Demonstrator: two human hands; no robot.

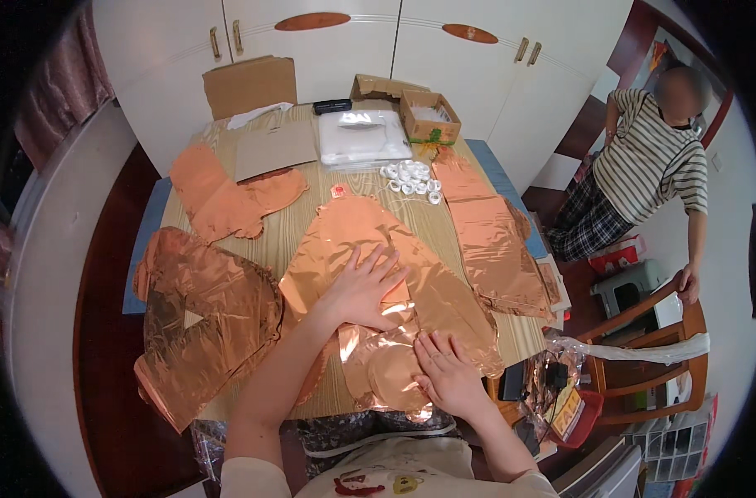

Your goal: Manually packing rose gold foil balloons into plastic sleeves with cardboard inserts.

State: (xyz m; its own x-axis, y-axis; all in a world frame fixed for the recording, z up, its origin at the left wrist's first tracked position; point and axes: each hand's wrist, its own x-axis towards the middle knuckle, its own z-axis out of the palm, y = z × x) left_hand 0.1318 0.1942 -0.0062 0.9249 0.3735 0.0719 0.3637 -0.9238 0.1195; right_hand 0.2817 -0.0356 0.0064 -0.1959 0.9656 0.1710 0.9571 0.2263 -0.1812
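Observation:
A flat copper-coloured foil balloon (444,299) lies on the wooden table (258,249) in front of me. My left hand (363,290) rests flat on its middle with the fingers spread. Close to the table's front edge, my right hand (451,373) lies palm down on the balloon's folded lower part, fingers stretched out. An A-shaped foil balloon (220,282) is spread to the left, partly over the edge. Another flat foil balloon (220,197) lies at the far left, and one more (494,241) along the right side.
White ribbon rolls (409,176) sit behind the balloon, beside a clear plastic packet (363,137) and a small cardboard box (429,116). A cardboard sheet (274,151) lies at the back. At right, a person (656,158) holds a wooden chair (643,357) near a red bin (581,411).

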